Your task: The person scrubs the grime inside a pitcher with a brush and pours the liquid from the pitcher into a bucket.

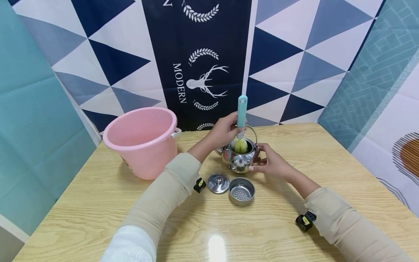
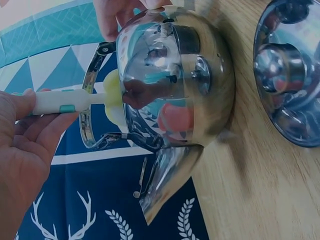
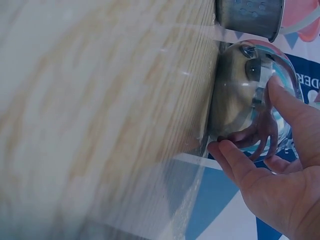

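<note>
My left hand (image 1: pixel 225 130) grips the teal handle of a cleaning brush (image 1: pixel 242 109), which stands upright. The yellow-and-white brush head (image 2: pixel 114 97) sits in the open mouth of a shiny steel teapot (image 1: pixel 236 162), its lower part hidden inside. On the pot's right side, my right hand (image 1: pixel 271 162) holds the body, with thumb and fingers spread around it, as the right wrist view (image 3: pixel 285 170) also shows. The teapot's hoop handle (image 2: pixel 92 75) stands raised, and its spout (image 2: pixel 170 175) points left.
In front of the teapot lie its steel lid (image 1: pixel 218 183), knob up, and a round perforated strainer basket (image 1: pixel 241 200). A large pink bucket (image 1: pixel 147 160) stands at the left on the wooden table (image 1: pixel 278 225). Patterned cloth (image 1: pixel 124 47) hangs behind the table.
</note>
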The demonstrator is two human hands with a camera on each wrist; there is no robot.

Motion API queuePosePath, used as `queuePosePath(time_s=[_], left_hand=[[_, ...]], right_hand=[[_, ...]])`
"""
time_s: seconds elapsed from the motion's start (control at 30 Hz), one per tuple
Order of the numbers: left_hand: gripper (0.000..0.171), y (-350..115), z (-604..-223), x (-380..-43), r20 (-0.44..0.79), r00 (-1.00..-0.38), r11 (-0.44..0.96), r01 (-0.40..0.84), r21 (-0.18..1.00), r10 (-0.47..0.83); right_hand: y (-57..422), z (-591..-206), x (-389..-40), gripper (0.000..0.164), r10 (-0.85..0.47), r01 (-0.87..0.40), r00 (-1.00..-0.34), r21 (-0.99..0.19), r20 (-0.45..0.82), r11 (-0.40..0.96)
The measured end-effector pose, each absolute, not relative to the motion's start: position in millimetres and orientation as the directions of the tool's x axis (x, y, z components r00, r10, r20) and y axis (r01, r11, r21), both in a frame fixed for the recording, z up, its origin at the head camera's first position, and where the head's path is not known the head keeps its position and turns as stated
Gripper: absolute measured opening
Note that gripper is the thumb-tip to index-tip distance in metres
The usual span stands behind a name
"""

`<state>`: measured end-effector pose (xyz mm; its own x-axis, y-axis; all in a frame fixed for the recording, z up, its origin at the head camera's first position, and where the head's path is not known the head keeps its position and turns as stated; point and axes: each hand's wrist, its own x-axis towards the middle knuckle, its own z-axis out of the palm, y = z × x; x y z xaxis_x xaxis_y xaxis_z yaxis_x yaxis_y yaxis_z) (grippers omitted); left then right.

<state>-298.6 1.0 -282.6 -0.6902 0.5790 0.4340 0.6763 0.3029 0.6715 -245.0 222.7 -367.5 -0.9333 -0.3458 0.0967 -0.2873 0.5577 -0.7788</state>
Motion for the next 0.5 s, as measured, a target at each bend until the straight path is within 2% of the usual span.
queuePosePath(time_s=[0.5], left_hand=[[0.021, 15.8, -285.0, -295.5, 0.450, -0.645, 0.275, 0.713, 0.645, 0.618]], right_hand=[[223.5, -367.5, -245.8, 0.087, -0.365, -0.307, -0.925, -0.779, 0.108, 0.547]])
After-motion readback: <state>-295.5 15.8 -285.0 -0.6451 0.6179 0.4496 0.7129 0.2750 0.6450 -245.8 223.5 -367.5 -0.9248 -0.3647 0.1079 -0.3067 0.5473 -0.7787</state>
